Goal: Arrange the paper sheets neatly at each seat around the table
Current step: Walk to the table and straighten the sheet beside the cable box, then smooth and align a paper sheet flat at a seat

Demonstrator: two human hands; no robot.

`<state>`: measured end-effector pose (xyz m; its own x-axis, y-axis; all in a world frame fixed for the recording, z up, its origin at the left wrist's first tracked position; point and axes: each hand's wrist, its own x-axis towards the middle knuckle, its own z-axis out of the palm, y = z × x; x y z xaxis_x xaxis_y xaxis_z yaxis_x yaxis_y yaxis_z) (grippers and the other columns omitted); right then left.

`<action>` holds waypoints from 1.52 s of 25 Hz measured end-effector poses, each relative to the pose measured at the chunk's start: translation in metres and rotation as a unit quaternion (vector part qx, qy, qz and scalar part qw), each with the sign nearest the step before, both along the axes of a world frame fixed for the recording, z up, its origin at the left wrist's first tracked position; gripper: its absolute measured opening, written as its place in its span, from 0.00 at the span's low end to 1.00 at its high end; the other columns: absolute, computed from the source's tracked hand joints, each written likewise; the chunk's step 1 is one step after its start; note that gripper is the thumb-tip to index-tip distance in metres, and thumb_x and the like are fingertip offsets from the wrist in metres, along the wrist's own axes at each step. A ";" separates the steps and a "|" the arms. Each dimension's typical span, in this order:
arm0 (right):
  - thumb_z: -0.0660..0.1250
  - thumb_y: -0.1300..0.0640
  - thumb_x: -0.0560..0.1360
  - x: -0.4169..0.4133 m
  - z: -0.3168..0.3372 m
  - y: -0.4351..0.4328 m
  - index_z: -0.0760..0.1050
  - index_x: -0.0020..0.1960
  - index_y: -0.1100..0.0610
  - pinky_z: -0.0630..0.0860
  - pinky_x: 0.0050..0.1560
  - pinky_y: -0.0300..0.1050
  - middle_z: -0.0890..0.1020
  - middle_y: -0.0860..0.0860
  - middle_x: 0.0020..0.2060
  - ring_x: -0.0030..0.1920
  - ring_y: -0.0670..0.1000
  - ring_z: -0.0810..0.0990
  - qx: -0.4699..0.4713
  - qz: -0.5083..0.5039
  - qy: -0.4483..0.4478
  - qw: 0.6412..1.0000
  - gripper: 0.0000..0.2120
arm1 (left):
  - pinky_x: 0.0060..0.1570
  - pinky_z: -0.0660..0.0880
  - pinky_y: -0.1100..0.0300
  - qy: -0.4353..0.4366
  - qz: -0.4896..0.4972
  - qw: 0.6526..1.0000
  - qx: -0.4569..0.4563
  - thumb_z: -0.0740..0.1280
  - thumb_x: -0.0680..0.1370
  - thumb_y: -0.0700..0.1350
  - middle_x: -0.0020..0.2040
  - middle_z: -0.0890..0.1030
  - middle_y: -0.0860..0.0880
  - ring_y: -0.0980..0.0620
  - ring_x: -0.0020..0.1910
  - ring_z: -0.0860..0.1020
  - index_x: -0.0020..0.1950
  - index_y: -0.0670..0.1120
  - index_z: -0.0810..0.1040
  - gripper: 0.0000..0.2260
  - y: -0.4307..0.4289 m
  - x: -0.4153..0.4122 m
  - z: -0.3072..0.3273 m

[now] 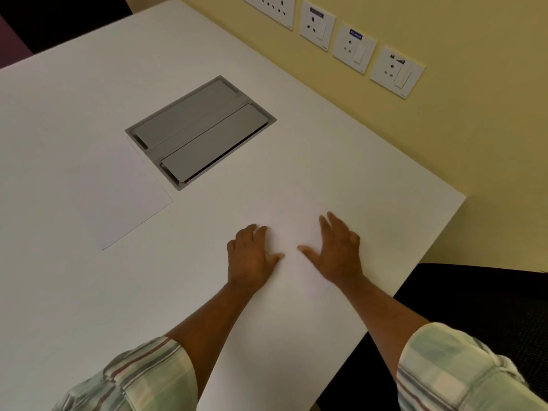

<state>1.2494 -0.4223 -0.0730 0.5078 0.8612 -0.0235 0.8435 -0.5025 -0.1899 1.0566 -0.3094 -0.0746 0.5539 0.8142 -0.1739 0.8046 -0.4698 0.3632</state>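
A white paper sheet [292, 232] lies flat near the right end of the white table [89, 292]; its edges barely show against the tabletop. My left hand [252, 256] rests palm down on its left part, fingers spread. My right hand [338, 250] presses flat on its right part, thumb pointing toward the left hand. Neither hand grips anything. A second white sheet [118, 191] lies flat to the left, its corner touching the grey cable box.
A grey flip-lid cable box [201, 132] is set into the tabletop. A yellow wall with several sockets [353, 48] runs along the table's far edge. A black chair [474, 307] stands at the right end.
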 end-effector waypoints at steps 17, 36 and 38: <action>0.37 0.19 0.73 -0.018 -0.022 -0.020 0.41 0.84 0.58 0.50 0.79 0.71 0.41 0.58 0.84 0.83 0.64 0.42 -0.171 0.023 0.019 0.985 0.55 | 0.80 0.41 0.33 0.162 -0.116 0.980 -0.027 0.53 0.77 0.76 0.86 0.37 0.44 0.43 0.85 0.37 0.86 0.52 0.39 0.47 0.006 0.005 -0.018; 0.54 0.35 0.82 -0.195 0.003 0.155 0.57 0.83 0.60 0.54 0.81 0.57 0.59 0.58 0.83 0.83 0.57 0.55 -0.059 0.279 0.061 0.957 0.39 | 0.82 0.47 0.43 0.064 0.148 0.987 -0.018 0.52 0.85 0.62 0.87 0.52 0.47 0.45 0.86 0.47 0.86 0.48 0.54 0.32 0.078 -0.245 0.004; 0.56 0.38 0.84 -0.227 0.001 0.190 0.56 0.83 0.60 0.53 0.81 0.54 0.58 0.57 0.83 0.83 0.55 0.54 -0.059 0.325 0.069 0.941 0.37 | 0.82 0.50 0.44 0.040 0.198 0.979 -0.012 0.55 0.86 0.57 0.86 0.56 0.48 0.47 0.86 0.51 0.85 0.47 0.56 0.30 0.098 -0.272 0.005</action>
